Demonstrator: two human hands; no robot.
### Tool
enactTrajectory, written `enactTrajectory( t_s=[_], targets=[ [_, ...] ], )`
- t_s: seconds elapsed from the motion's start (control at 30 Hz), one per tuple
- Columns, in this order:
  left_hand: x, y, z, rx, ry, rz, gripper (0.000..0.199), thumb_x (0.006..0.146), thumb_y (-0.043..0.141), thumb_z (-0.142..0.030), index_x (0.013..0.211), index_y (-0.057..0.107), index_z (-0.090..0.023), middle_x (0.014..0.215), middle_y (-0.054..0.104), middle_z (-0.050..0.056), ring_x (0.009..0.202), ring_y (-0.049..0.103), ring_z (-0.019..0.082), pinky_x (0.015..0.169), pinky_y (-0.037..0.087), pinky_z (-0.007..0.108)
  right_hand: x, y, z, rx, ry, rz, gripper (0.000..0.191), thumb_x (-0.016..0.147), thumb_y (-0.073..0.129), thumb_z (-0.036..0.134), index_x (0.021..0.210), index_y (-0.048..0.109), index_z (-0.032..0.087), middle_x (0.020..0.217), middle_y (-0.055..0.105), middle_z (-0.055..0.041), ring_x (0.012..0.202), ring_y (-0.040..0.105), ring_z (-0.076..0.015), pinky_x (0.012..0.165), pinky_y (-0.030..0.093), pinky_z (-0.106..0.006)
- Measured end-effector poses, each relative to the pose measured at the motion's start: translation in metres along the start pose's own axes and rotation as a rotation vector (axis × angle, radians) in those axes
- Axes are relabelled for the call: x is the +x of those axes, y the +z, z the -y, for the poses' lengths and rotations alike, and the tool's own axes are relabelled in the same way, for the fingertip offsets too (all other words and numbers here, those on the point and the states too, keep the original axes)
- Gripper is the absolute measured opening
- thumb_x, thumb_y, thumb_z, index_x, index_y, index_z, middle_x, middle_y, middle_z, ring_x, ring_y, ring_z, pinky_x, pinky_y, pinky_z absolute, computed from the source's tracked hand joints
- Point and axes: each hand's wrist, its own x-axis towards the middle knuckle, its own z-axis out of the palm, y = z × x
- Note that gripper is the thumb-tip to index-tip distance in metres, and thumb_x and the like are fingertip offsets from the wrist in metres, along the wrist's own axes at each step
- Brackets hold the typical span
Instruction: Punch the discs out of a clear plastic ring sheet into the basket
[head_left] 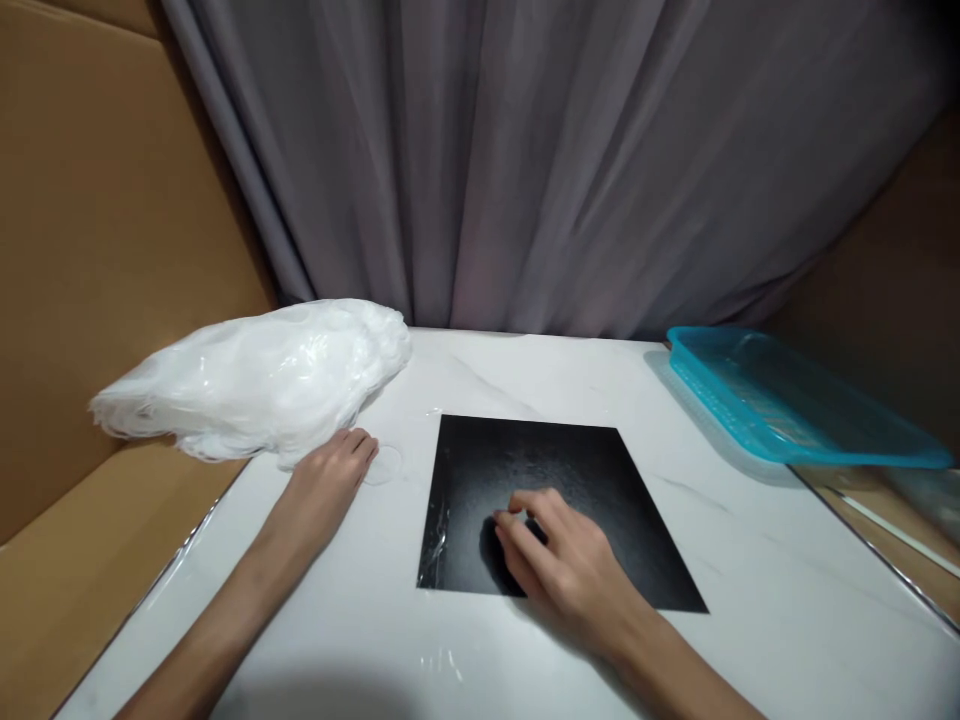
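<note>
On the left, my left hand [337, 465] rests low over the white tabletop, its fingers curled and pressed together. Its fingertips are at the left edge of a thin, clear round disc [385, 464]; the thumb is hidden. A square black sheet [585, 460] lies flat in the middle. Over its front part is my right hand [559, 555], with thumb and index finger brought together in a pinch. What sits between those fingertips, if anything, is too small to make out. A crinkled pile of white, translucent plastic [277, 375] lies just beyond my left hand.
A translucent blue plastic tray [720, 415] stands at the right, partly over the table edge. Cardboard walls [97, 200] rise on both sides, and a grey curtain [510, 160] hangs behind the white marbled table [517, 660]. A thin white strip [900, 535] lies beyond the right edge.
</note>
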Motion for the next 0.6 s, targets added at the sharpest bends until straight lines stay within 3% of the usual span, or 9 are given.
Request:
enactTrajectory(
  t_s=[0.13,0.37,0.43,0.5,0.6],
  targets=[
    [0.005,0.006,-0.001,0.035,-0.040,0.003,0.032,0.108,0.040,-0.031,0.093,0.065,-0.019,0.099,0.069,0.012,0.093,0.066,0.029,0.075,0.047,0.040,-0.011,0.003,0.002,-0.005,-0.021,0.001,0.020,0.098,0.056,0.002,0.115,0.064,0.009,0.104,0.063,-0.0143,0.083,0.054,-0.0227,0.062,0.046,-0.036],
    [0.000,-0.017,-0.014,-0.116,-0.144,-0.012,0.022,0.108,0.043,-0.040,0.106,0.059,-0.024,0.108,0.072,0.006,0.094,0.069,0.026,0.082,0.051,0.041,-0.009,-0.006,0.003,0.147,0.153,-0.008,0.016,0.103,0.054,0.010,0.113,0.064,0.016,0.105,0.061,-0.0111,0.088,0.059,-0.0220,0.065,0.049,-0.034],
    [0.000,-0.022,-0.024,-0.377,-0.238,-0.051,0.025,0.107,0.045,-0.047,0.106,0.056,-0.024,0.115,0.073,0.007,0.103,0.071,0.027,0.091,0.053,0.044,-0.008,-0.010,0.005,0.236,0.226,0.014,0.016,0.105,0.053,0.013,0.113,0.065,0.018,0.105,0.060,-0.0099,0.091,0.061,-0.0217,0.069,0.051,-0.035],
    [0.000,-0.024,-0.039,-0.885,-0.413,-0.027,0.030,0.105,0.048,-0.052,0.100,0.052,-0.023,0.122,0.074,0.011,0.111,0.072,0.029,0.099,0.055,0.048,-0.008,-0.011,0.009,0.327,0.284,0.036,0.016,0.107,0.052,0.018,0.115,0.066,0.020,0.107,0.060,-0.0088,0.091,0.063,-0.0203,0.073,0.053,-0.036],
    [-0.004,-0.024,-0.069,-1.632,-0.699,0.200,0.026,0.101,0.056,-0.043,0.091,0.047,-0.021,0.122,0.075,0.018,0.119,0.071,0.033,0.109,0.052,0.053,-0.009,-0.009,0.015,0.359,0.273,0.045,0.024,0.109,0.054,0.028,0.129,0.061,0.020,0.112,0.062,-0.0096,0.093,0.066,-0.0210,0.078,0.056,-0.037]
  ],
)
